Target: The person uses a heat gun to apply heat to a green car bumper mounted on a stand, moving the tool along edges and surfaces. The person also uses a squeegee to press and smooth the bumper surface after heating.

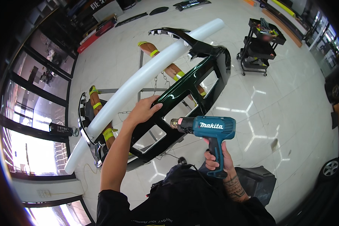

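Note:
A car bumper (179,88), glossy dark green to black with rectangular openings, lies across a padded metal stand in front of me. My left hand (144,111) grips its upper edge near the middle, thumb on the near face and fingertips partly hidden. In my right hand (219,156) is a teal and black heat gun (214,128), held by its handle. Its metal nozzle points left, close to the bumper's lower bars. A long white roll (139,77) of film or tubing rests diagonally over the bumper's ends, beyond my left hand.
Brown padded arms (150,49) with yellow bands belong to the stand. A black tool cart (258,45) on wheels stands at the far right. Behind my right forearm sits a dark box-like object (254,184). Glass doors (37,90) line the left, and a car wheel (330,168) shows at right.

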A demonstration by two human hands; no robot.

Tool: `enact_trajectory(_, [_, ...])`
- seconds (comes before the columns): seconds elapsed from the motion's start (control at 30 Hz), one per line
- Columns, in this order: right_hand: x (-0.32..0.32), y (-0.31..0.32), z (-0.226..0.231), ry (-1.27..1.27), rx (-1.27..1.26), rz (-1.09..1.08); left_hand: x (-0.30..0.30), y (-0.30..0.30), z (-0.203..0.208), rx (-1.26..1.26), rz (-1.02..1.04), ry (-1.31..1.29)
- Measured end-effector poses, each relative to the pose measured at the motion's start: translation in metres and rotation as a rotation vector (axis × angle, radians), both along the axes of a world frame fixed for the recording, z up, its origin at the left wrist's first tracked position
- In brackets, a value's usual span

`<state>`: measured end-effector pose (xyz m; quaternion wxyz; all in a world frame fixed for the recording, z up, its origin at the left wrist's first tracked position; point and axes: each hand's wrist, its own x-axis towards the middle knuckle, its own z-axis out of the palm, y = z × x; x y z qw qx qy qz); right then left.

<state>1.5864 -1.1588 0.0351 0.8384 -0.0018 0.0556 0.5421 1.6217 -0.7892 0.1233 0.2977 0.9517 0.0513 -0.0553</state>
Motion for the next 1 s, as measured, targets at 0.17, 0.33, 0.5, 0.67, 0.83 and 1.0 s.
enact_trajectory(0.17, [0.002,-0.011,0.008,-0.113,-0.012,-0.039,-0.002,-0.005,-0.009,0.122,-0.005,0.055])
enact_trajectory(0.33, [0.002,-0.038,0.013,-0.135,-0.02,-0.153,0.006,-0.013,-0.004,0.162,-0.034,0.126])
enact_trajectory(0.5, [0.012,-0.065,0.013,-0.209,-0.095,-0.24,0.011,-0.018,-0.005,0.323,-0.105,0.116])
enact_trajectory(0.67, [0.019,-0.078,0.018,-0.229,-0.111,-0.284,0.012,-0.023,-0.007,0.436,-0.094,0.075])
enact_trajectory(0.83, [0.022,-0.081,0.017,-0.216,-0.113,-0.294,0.015,-0.037,-0.003,0.49,-0.005,0.102])
enact_trajectory(1.0, [0.026,-0.079,0.021,-0.231,-0.076,-0.265,0.013,-0.047,-0.001,0.561,0.053,0.11])
